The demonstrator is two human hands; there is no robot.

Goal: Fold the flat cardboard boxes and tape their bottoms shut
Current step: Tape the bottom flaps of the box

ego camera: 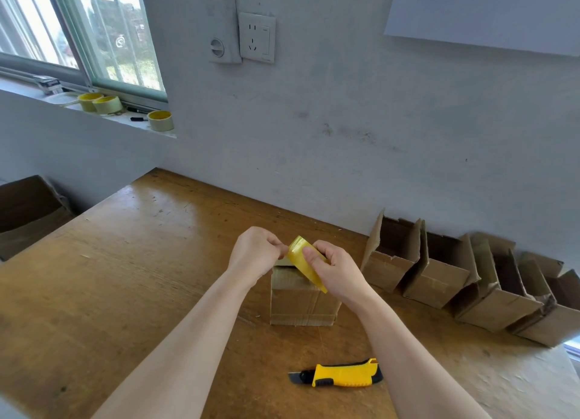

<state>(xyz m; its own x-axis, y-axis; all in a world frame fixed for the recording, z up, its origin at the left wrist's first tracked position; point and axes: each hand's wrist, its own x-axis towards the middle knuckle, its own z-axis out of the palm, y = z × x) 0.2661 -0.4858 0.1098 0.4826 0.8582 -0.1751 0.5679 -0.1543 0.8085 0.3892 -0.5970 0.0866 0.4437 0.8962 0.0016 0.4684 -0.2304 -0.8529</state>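
Glossy yellow tape roll (306,263), corrugated cardboard box (303,302)

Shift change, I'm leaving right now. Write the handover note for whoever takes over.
Right hand grips the roll; left hand pinches at its edge, both above the box on the table.
Knife lies on the table nearer the person, untouched.
Done: a row of folded boxes stands open-topped along the table's far right.
Left: tape this box; its top is hidden by the hands, so no tape can be confirmed. Spare rolls on the sill.
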